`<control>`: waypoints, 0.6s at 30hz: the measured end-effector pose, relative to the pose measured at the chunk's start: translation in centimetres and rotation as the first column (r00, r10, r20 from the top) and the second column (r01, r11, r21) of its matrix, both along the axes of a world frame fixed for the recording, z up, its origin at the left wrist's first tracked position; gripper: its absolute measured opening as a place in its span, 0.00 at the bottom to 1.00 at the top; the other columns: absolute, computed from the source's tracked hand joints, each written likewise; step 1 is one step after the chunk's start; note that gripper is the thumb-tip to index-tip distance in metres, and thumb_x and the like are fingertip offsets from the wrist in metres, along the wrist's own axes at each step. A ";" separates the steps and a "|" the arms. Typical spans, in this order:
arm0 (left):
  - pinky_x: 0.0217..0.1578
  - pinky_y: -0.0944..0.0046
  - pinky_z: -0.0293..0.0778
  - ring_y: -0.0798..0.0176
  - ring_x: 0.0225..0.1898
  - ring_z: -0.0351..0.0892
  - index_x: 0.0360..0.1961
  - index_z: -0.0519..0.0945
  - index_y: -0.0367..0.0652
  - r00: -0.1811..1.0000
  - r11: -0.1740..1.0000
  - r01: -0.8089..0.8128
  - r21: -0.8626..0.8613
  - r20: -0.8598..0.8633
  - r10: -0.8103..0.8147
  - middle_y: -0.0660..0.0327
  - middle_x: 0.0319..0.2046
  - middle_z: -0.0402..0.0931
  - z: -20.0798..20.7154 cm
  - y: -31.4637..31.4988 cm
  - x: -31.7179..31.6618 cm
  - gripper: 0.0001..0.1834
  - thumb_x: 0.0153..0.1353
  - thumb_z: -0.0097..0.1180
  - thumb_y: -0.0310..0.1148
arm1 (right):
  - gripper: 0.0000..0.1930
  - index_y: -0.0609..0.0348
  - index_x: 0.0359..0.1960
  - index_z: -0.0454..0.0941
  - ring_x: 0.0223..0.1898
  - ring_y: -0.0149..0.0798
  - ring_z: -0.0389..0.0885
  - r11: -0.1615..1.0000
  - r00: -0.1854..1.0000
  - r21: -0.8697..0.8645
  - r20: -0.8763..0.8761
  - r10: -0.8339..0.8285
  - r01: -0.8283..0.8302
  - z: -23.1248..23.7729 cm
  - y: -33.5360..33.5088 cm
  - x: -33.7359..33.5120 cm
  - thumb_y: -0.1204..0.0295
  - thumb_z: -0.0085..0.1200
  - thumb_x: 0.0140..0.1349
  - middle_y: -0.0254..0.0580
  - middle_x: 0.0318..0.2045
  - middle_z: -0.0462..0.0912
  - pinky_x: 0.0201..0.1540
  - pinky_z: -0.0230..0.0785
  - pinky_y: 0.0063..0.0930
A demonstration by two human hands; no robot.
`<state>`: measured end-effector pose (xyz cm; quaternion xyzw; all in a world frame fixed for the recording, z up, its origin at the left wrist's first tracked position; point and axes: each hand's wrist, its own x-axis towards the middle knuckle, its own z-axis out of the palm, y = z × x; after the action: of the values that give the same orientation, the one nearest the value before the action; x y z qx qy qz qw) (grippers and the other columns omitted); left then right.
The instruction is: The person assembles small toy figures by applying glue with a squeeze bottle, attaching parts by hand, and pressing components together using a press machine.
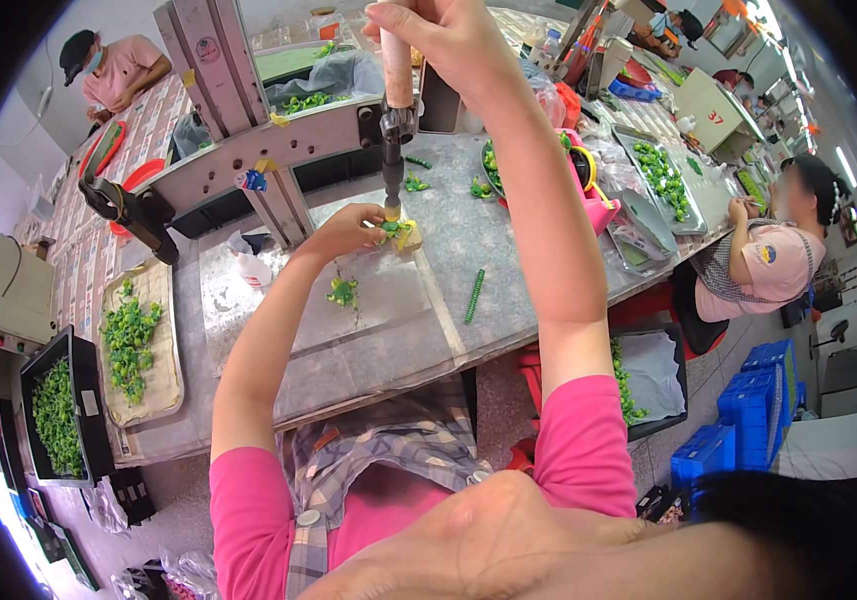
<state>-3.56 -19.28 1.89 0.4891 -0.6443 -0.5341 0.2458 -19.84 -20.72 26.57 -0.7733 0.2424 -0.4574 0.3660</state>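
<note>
At the top, my right hand [437, 32] is closed round the upper end of a lever handle [398, 78] with a pale wrapped grip. Below it, a dark vertical press rod [393, 172] comes down to a small yellow block. My left hand [347, 232] pinches a small green-and-yellow plastic figure [391, 230] at the rod's lower tip; its fingers partly cover the piece. Another green figure [344, 291] lies on the metal plate [379, 320], nearer me. Several more loose green pieces [416, 183] are scattered behind the rod.
A tan tray [171, 400] and a black crate [92, 460] of green pieces stand left. A grey press frame [219, 165] rises behind my left hand. A green coil [475, 296], pink-handled scissors-like item [601, 205] and a tray [691, 228] lie right. A co-worker [774, 262] sits far right.
</note>
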 end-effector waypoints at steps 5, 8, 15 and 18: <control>0.34 0.72 0.73 0.70 0.32 0.73 0.46 0.74 0.43 0.999 1.000 -0.029 -0.006 0.045 0.030 0.59 0.38 0.70 0.4 0.1 -0.3 0.19 0.51 0.54 0.25 | 0.14 0.64 0.42 0.69 0.25 0.24 0.72 0.980 0.982 -0.190 0.164 0.098 -0.066 -0.1 2.4 -0.4 0.68 0.50 0.59 0.34 0.26 0.75 0.28 0.66 0.16; 0.35 0.72 0.73 0.69 0.32 0.73 0.46 0.75 0.41 0.999 0.999 -0.015 -0.038 0.031 0.017 0.58 0.38 0.70 0.0 -0.1 0.0 0.18 0.50 0.54 0.25 | 0.13 0.61 0.43 0.70 0.27 0.24 0.73 0.987 0.976 0.004 0.153 0.155 -0.158 -0.3 4.0 -1.1 0.68 0.50 0.59 0.34 0.27 0.75 0.31 0.67 0.15; 0.35 0.71 0.73 0.68 0.31 0.74 0.43 0.75 0.37 1.000 1.000 -0.010 -0.024 -0.005 0.009 0.56 0.38 0.71 -0.5 -0.5 0.0 0.16 0.50 0.52 0.25 | 0.05 0.60 0.28 0.74 0.29 0.27 0.76 0.905 0.993 -0.418 0.110 -0.032 0.076 -4.5 6.8 -3.1 0.77 0.56 0.49 0.36 0.28 0.78 0.33 0.67 0.20; 0.35 0.71 0.73 0.68 0.32 0.75 0.42 0.75 0.36 1.000 0.999 0.020 -0.040 -0.002 -0.021 0.56 0.38 0.72 -0.6 -0.7 0.2 0.16 0.49 0.53 0.25 | 0.06 0.59 0.28 0.73 0.34 0.34 0.78 0.898 0.993 -0.429 0.104 -0.063 0.102 -5.9 8.2 -3.7 0.79 0.56 0.48 0.38 0.31 0.79 0.35 0.68 0.23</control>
<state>-3.39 -19.94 1.27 0.4769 -0.6594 -0.5244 0.2507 -23.57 -12.56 20.70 -0.8037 0.1510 -0.5481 0.1756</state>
